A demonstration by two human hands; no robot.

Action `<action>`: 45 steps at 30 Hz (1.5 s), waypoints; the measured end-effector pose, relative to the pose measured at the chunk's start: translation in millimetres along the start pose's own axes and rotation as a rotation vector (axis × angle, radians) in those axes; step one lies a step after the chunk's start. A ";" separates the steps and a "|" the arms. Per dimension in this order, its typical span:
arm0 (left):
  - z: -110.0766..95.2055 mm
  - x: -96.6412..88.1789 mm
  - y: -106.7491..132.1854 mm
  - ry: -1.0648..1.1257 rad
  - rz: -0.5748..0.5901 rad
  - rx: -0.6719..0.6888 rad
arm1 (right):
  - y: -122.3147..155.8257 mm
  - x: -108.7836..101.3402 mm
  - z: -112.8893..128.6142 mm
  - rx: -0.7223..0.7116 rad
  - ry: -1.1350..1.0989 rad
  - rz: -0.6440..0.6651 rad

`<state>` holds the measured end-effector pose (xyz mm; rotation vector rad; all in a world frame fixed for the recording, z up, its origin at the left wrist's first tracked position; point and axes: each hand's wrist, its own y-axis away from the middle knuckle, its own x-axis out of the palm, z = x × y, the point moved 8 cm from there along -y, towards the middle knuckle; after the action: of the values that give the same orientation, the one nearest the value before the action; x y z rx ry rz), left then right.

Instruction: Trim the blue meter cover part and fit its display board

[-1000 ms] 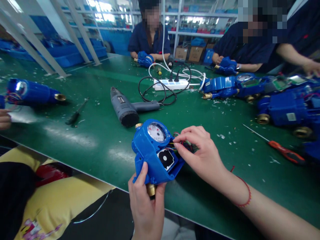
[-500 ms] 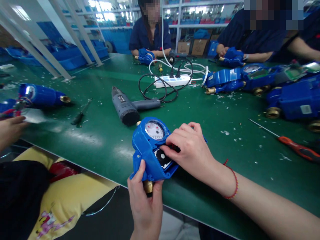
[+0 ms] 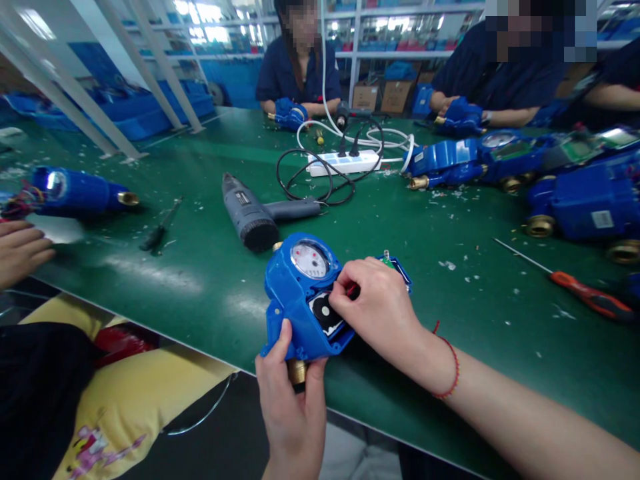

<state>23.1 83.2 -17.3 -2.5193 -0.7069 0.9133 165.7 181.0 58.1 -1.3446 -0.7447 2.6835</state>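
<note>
A blue water meter (image 3: 287, 293) with a round dial (image 3: 309, 259) and a brass threaded end (image 3: 297, 372) is tilted at the table's near edge. My left hand (image 3: 293, 400) grips its lower end around the brass fitting. In the meter's open compartment sits a black round part (image 3: 323, 311) with white around it. My right hand (image 3: 375, 300) is over that compartment, thumb and fingers pinched together. Red wire shows at the pinch, but exactly what the fingertips hold is hidden. Behind this hand a blue cover with a green circuit board (image 3: 389, 263) partly shows.
A grey heat gun (image 3: 250, 213) lies beyond the meter, near a white power strip (image 3: 345, 162) with looped cables. An orange-handled screwdriver (image 3: 590, 295) and several blue meters (image 3: 583, 200) are at right. A co-worker's hand (image 3: 23, 250) is at left, near a dark screwdriver (image 3: 159, 230).
My right hand has shifted slightly and its fingers have curled tighter, uncovering the circuit board behind it. My left hand keeps its hold. The co-worker's hand at left has moved.
</note>
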 end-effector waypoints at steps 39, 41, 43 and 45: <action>50.1 -30.6 -17.6 0.285 0.136 -0.288 | 30.2 -23.3 40.4 -0.717 -0.113 0.147; 51.2 -30.5 -16.8 0.296 0.132 -0.291 | 30.7 -20.1 45.9 -0.777 -0.071 0.145; 51.8 -30.0 -15.4 0.311 0.136 -0.286 | 29.1 -15.7 50.4 -0.821 -0.036 0.150; 52.5 -29.9 -14.1 0.311 0.141 -0.280 | 27.2 -10.1 54.0 -0.858 -0.008 0.169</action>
<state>-36.6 86.3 -33.7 -2.9004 -0.5978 0.4698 135.2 133.0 81.0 -1.5583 -2.0128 2.5546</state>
